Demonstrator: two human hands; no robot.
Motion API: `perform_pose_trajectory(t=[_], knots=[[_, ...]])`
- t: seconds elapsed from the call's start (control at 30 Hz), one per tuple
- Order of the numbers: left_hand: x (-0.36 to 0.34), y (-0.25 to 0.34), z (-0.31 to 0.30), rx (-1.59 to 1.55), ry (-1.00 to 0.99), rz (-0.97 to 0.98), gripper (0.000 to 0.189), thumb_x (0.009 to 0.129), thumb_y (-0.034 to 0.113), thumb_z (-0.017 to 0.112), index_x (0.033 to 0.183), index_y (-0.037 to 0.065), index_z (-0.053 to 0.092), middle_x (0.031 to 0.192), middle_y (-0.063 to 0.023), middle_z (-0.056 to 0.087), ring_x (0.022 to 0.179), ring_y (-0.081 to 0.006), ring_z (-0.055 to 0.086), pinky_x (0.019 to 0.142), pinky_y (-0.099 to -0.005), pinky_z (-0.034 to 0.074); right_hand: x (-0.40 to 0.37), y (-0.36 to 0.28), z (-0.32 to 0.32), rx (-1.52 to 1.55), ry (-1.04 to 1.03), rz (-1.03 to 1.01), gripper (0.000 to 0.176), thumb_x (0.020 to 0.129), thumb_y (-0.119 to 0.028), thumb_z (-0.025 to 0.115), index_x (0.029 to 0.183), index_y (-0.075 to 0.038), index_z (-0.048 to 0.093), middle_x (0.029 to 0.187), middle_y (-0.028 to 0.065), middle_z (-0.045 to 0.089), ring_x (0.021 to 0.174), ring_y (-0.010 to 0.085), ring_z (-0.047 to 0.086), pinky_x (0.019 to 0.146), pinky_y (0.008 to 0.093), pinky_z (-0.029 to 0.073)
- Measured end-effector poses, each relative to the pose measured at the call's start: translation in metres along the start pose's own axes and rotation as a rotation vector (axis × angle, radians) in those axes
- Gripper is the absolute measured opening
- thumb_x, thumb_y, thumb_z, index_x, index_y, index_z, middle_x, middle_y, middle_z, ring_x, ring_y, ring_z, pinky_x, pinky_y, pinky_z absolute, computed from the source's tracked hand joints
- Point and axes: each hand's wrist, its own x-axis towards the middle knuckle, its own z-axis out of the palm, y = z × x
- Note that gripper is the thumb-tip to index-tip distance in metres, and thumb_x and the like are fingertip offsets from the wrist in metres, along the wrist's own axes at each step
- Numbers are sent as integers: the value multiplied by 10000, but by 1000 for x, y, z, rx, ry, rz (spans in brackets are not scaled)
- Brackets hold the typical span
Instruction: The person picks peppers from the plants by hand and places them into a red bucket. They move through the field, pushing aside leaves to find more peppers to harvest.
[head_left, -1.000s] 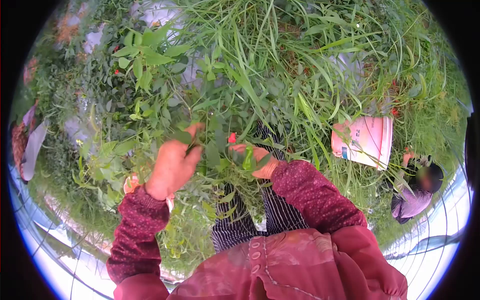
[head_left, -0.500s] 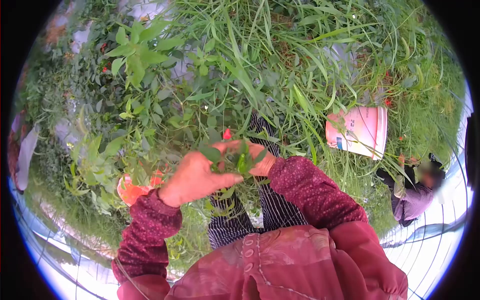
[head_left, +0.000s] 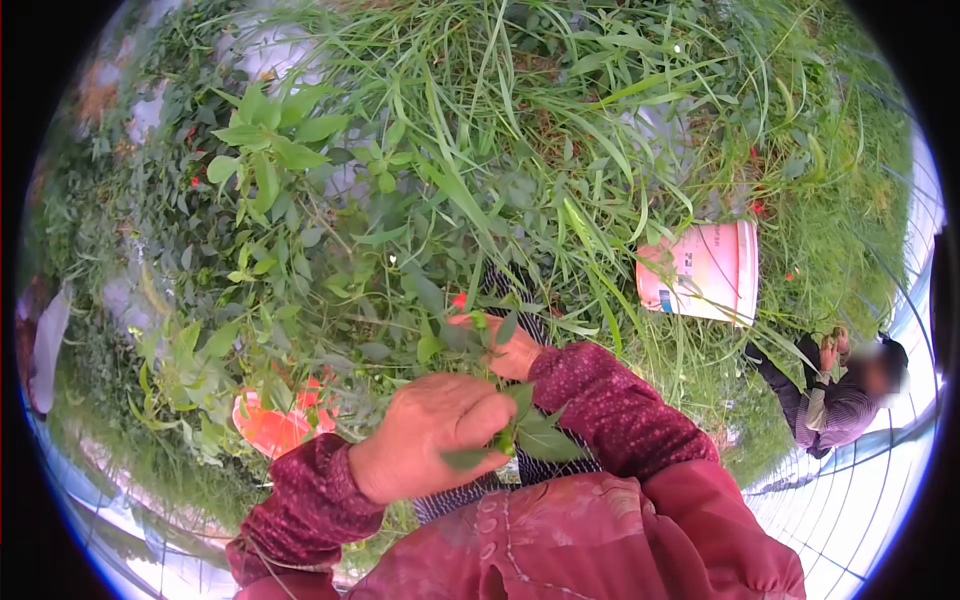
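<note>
My left hand (head_left: 430,440) is closed, thumb against fingers, on a leafy green sprig (head_left: 545,438) in front of my striped trousers. A small green piece, perhaps a pepper, shows by its fingertips. Farther forward, my right hand (head_left: 515,346) has its fingers curled in among the leaves of a plant, closed round a leafy stem (head_left: 455,335); leaves partly cover the fingertips. A small red fruit (head_left: 459,300), like a pepper, hangs just beyond the right fingers.
A pink-white bucket (head_left: 705,270) lies tilted in the grass at right. An orange-red container (head_left: 270,422) with red things in it stands at left, partly behind leaves. Tall grass (head_left: 470,120) and leafy plants spread ahead. Another person (head_left: 835,395) crouches at far right.
My left hand has pulled back toward my body with the leafy sprig, parting from my right hand. My right hand stays among the leaves, slightly lower in view.
</note>
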Motion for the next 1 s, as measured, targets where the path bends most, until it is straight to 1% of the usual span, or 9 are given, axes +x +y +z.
perform_pose_trajectory(t=[0.1, 0.13, 0.27, 0.37, 0.4, 0.77, 0.83, 0.9, 1.0], knots=[[12, -25, -5, 48, 146, -206, 225, 687, 32, 643, 897, 18, 562, 790, -125, 604, 671, -269, 613, 589, -332, 491, 8, -29, -10, 384, -119, 144, 420, 807, -97, 633, 1215, -99, 535, 1192, 77, 563, 1094, 199, 539, 945, 321, 436], [2, -46, -2, 61, 45, -557, 315, 729, 118, 635, 1033, 48, 593, 821, -107, 620, 771, -279, 626, 703, -344, 504, 9, -26, -3, 192, -182, 328, 554, 785, -80, 655, 1299, -81, 449, 1189, 64, 558, 1081, 164, 526, 932, 306, 435], [-26, -89, 29, -371, 202, -675, 278, 782, 89, 556, 1045, 4, 587, 852, -76, 640, 758, -127, 582, 714, -280, 476, 17, -28, 6, 662, -122, 203, 864, 741, -86, 707, 1434, -91, 192, 1266, 44, 496, 1104, 130, 478, 955, 305, 407], [-30, -89, 45, -594, 219, -798, 242, 790, 86, 563, 1006, -20, 589, 848, -69, 638, 766, -116, 574, 711, -279, 474, 14, -30, 20, 753, 29, 181, 882, 739, -96, 721, 1439, -99, 184, 1311, 33, 464, 1109, 133, 480, 942, 307, 419], [-29, -89, 47, -597, 214, -796, 242, 790, 86, 563, 1006, -20, 589, 848, -69, 638, 766, -116, 574, 711, -279, 474, 12, -27, 25, 1189, 96, 323, 829, 757, -118, 725, 1427, -96, 237, 1308, 28, 468, 1105, 143, 487, 947, 306, 413], [-36, -91, 37, -858, 348, -898, 254, 877, 115, 559, 1117, 33, 541, 786, 5, 587, 590, -49, 517, 508, -191, 412, 6, -17, 17, 1181, 110, 451, 534, 817, -223, 696, 1268, -46, 473, 1153, 34, 564, 1044, 140, 531, 902, 327, 450], [-39, -95, 43, -806, 299, -877, 367, 875, 118, 566, 1220, 32, 475, 825, -22, 615, 618, -99, 561, 550, -242, 461, 5, -13, 18, 1214, 138, 493, 509, 817, -231, 696, 1245, -44, 495, 1133, 34, 575, 1029, 142, 541, 893, 324, 455], [-46, -108, 61, -159, 277, -536, 497, 795, 71, 571, 1268, 47, 420, 883, -95, 649, 668, -242, 637, 621, -349, 504, 8, -15, 17, 1173, 108, 403, 487, 823, -224, 691, 1238, -52, 504, 1117, 37, 583, 1009, 150, 553, 875, 318, 465], [-32, -91, 49, -104, 123, -710, 558, 777, 97, 563, 1304, 45, 387, 870, -191, 637, 725, -321, 648, 657, -371, 507, 10, -16, 18, 1022, 215, 468, 413, 843, -192, 664, 1199, -41, 520, 1099, 46, 592, 1005, 141, 556, 858, 311, 467]])
